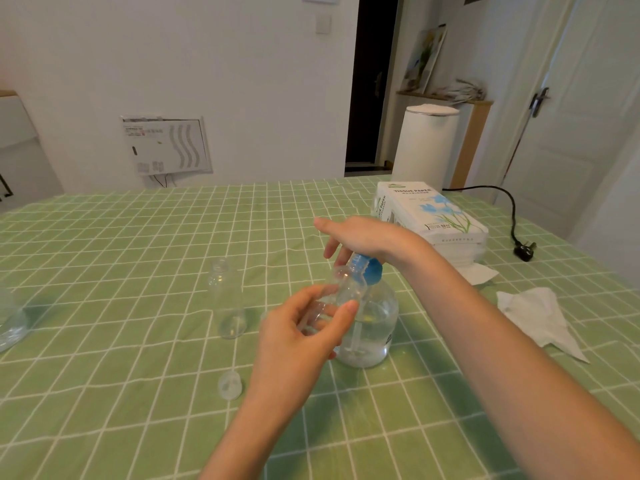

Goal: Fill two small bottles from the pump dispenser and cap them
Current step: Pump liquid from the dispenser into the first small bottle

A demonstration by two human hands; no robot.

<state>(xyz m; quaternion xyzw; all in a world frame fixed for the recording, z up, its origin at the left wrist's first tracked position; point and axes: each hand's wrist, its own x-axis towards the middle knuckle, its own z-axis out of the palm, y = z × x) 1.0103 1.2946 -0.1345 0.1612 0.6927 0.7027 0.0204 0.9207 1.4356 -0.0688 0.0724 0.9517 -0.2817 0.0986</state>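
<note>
Clear glossy plastic pump dispenser [372, 320] and small bottle [227, 303] stand on a matt, creased checked tablecloth [121, 244].

Left hand [304, 327] grips small clear bottle [341, 296], mouth at blue pump nozzle [367, 268] | right hand [367, 237] palm on pump | second bottle [227, 301] upright mid-table | loose cap [229, 385] toward near edge

Blue pump head [370, 269], green-checked tablecloth [138, 237]
</note>
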